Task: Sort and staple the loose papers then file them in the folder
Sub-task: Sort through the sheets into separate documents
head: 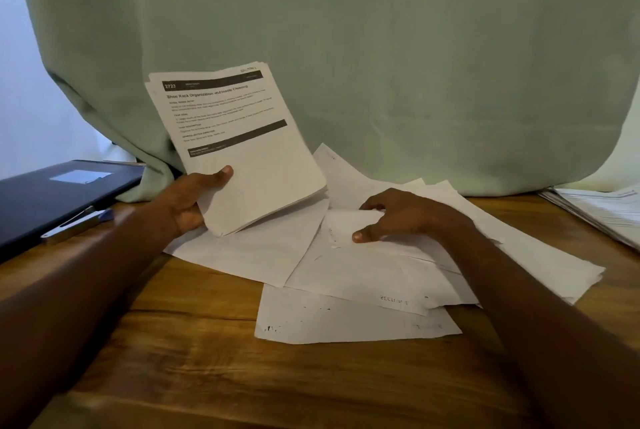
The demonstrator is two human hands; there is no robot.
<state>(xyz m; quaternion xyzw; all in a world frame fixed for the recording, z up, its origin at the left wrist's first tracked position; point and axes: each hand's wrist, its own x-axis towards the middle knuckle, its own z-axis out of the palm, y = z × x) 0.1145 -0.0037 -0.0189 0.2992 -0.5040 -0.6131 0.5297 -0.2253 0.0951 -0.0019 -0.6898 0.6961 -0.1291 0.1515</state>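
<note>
A wooden table (194, 342) fills the lower half of the view, and a pale green cloth (381, 48) hangs behind it down to the tabletop. On the table, toward its back and right of centre, lies a spread of loose papers (349, 321), overlapping at different angles, mostly blank side up (one shows faint reversed print). At the table's left edge sits a dark folder (38, 200) with a pale label, its long axis running from the near left toward the cloth, and a stapler (74, 224) lies on its near edge, parallel to it. At the table's far right edge another pile of printed sheets (609, 214) is only partly in view. Above the left end of the loose papers, a held stack (239, 144) stands raised off the table, printed face toward the camera, its long axis nearly upright and tipped to the left, heading at the top. The left hand (188, 202) grips this stack at its lower left corner, thumb across the front and fingers behind. The right hand (405, 217) pinches the edge of one loose sheet (349, 228) in the spread, thumb underneath and fingers curled over the top.
</note>
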